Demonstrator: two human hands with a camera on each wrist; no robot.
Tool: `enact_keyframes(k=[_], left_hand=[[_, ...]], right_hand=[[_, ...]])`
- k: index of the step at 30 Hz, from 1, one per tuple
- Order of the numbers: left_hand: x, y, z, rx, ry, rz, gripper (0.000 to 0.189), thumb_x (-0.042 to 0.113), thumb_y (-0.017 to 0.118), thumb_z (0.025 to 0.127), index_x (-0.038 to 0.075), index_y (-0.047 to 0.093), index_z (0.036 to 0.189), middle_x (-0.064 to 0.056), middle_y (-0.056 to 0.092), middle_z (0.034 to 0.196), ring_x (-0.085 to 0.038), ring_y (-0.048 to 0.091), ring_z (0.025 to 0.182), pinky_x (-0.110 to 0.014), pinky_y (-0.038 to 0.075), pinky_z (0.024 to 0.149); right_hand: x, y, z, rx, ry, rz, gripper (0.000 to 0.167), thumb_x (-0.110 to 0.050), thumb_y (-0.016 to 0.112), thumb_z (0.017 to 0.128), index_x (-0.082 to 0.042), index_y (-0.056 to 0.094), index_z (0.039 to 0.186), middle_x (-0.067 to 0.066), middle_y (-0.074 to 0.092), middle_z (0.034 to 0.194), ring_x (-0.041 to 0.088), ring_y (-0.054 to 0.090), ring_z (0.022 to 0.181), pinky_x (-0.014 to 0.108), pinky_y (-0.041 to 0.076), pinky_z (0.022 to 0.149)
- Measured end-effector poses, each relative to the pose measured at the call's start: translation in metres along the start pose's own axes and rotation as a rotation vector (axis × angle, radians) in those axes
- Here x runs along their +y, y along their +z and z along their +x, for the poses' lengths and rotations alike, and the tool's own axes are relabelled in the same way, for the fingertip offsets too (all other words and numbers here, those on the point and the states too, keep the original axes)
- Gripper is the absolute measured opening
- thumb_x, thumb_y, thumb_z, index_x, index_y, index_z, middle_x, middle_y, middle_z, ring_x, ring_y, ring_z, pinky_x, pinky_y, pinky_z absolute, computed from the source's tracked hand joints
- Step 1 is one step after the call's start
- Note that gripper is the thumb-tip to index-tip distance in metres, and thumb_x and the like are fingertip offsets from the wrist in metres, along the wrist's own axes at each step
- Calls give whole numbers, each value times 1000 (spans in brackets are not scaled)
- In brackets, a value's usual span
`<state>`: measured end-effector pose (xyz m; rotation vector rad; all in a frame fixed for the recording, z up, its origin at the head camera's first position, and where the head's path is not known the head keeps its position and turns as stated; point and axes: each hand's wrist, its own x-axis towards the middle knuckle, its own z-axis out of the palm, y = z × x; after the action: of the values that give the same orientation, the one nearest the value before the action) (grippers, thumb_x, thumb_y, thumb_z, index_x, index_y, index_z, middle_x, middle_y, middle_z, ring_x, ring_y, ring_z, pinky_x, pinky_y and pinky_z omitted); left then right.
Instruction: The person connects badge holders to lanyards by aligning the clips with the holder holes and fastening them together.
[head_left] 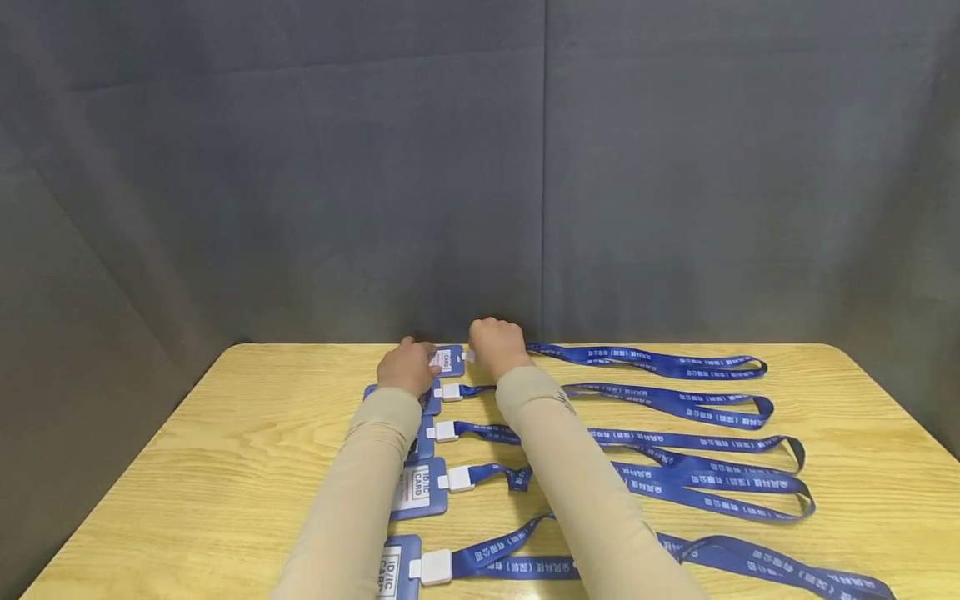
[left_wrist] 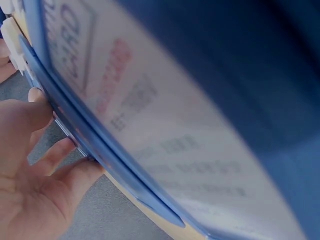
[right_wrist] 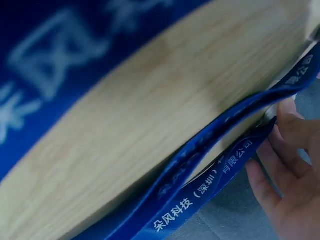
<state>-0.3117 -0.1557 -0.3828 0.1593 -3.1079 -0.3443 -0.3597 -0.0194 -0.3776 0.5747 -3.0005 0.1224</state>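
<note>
Five blue badge holders with white clips and printed blue lanyards lie in rows on a wooden table. My left hand (head_left: 407, 367) pinches the left end of the farthest badge holder (head_left: 453, 361); in the left wrist view the thumb and fingers of that hand (left_wrist: 35, 175) are at its edge, partly behind a nearer holder (left_wrist: 170, 135). Just right of the farthest holder, my right hand (head_left: 498, 346) covers the clip end of its lanyard (head_left: 645, 360). The right wrist view has that hand (right_wrist: 295, 175) pinching the printed strap (right_wrist: 200, 195) near its clip end.
Nearer rows hold the other lanyards, with white clips (head_left: 447, 431) (head_left: 437, 567) and straps (head_left: 705, 479) looping to the right. My forearms reach across these rows. A dark grey curtain (head_left: 420, 167) hangs behind the wooden table's (head_left: 225, 467) far edge.
</note>
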Motion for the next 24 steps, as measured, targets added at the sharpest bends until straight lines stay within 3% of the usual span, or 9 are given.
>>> enact_keyframes(k=[9, 17, 24], left_hand=[[-4, 4, -4, -16, -27, 5, 44, 27, 69, 94, 13, 63, 135, -16, 58, 133, -35, 59, 119, -49, 48, 99], [-3, 5, 1, -5, 30, 3, 43, 27, 67, 95, 11, 63, 134, -18, 57, 134, -36, 60, 118, -49, 49, 97], [-1, -1, -5, -3, 30, 2, 42, 26, 69, 94, 11, 64, 133, -19, 57, 132, -37, 61, 115, -49, 50, 95]], right_hand=[[-6, 5, -3, 2, -34, 178, 10, -2, 70, 90, -4, 76, 97, 10, 73, 102, 26, 69, 92, 38, 55, 85], [-5, -1, -2, 14, -51, 137, 6, -7, 73, 89, -3, 76, 94, 9, 73, 94, 23, 69, 83, 37, 56, 81], [-7, -2, -4, 13, -91, 139, 8, -7, 72, 90, -2, 74, 97, 10, 73, 94, 23, 69, 82, 35, 57, 79]])
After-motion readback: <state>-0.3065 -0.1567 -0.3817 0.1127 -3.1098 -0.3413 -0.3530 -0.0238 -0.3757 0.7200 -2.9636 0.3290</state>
